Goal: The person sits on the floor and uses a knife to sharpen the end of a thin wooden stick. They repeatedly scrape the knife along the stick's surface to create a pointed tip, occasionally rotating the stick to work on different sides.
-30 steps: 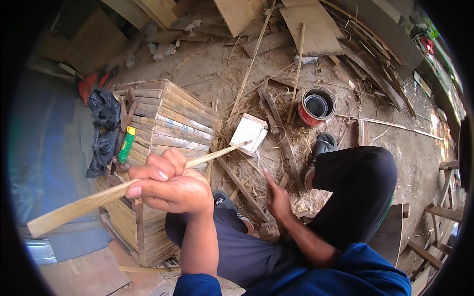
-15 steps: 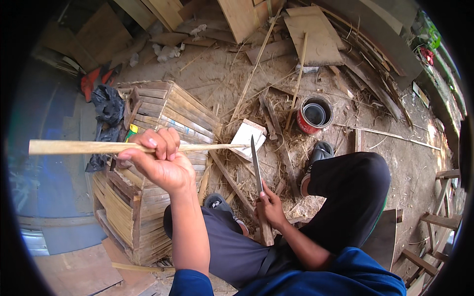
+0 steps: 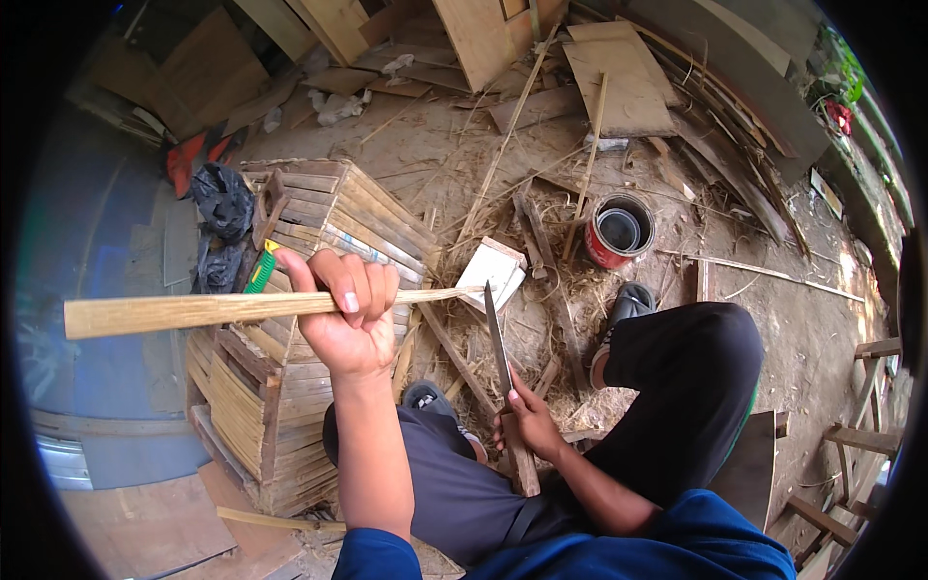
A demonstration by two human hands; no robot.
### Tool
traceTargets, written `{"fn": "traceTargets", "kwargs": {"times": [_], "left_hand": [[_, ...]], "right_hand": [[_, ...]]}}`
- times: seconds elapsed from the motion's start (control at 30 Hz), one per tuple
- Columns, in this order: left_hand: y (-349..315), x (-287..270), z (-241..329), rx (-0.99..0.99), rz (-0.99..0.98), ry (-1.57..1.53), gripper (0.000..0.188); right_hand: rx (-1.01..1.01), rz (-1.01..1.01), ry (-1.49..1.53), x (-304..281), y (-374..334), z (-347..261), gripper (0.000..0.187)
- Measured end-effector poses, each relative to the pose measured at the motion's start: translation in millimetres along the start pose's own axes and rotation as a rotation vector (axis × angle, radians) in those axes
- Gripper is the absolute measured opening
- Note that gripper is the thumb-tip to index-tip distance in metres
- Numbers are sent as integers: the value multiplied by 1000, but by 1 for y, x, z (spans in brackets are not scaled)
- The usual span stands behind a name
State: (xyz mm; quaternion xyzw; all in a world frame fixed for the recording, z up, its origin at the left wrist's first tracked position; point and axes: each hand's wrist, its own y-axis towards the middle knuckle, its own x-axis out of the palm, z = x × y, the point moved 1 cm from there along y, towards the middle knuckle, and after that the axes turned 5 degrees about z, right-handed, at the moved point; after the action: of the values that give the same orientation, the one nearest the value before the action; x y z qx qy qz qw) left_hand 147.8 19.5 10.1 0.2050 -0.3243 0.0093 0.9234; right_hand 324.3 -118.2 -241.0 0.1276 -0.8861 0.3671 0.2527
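A long pale strip of split bamboo or wood (image 3: 193,314) lies level across the view, wide at its left end and narrowing to the right. My left hand (image 3: 350,309) is raised and closed around it. In my right hand (image 3: 530,420), down by my lap, is a long-bladed knife (image 3: 496,338) with a thick wooden handle (image 3: 523,469); the fingers wrap around it near the base of the blade. The blade points up and away, its tip close to the strip's thin right end. Whether blade and strip touch, I cannot tell. Behind them lies a white block (image 3: 493,269).
A slatted wooden crate (image 3: 290,377) stands at my left, with a green-handled tool (image 3: 261,269) and black plastic bags (image 3: 222,203) beside it. A red can (image 3: 619,230) sits ahead right. Shavings, sticks and boards (image 3: 619,77) cover the ground; a wooden ladder-like frame (image 3: 860,435) is at far right.
My left hand has moved right and slightly down and has turned, with the strip's wide end now lower. The right hand and knife have shifted only slightly.
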Motion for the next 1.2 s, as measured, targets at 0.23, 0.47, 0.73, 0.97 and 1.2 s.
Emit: {"fn": "traceTargets", "kwargs": {"times": [0.23, 0.47, 0.73, 0.97, 1.2], "left_hand": [[1, 0, 9, -115, 36, -9, 65], [10, -2, 7, -1, 209, -9, 62], [6, -17, -2, 78, 276, 59, 56], [-5, -8, -107, -383, 724, 110, 60], [21, 29, -18, 61, 231, 111, 59]], "right_hand": [[-57, -55, 11, 5, 2, -7, 55], [-159, 43, -83, 14, 2, -26, 56], [-510, 136, -261, 24, 9, -19, 52], [-218, 222, -207, 3, 21, -31, 51], [-245, 204, 9, 7, 13, -49, 52]]}}
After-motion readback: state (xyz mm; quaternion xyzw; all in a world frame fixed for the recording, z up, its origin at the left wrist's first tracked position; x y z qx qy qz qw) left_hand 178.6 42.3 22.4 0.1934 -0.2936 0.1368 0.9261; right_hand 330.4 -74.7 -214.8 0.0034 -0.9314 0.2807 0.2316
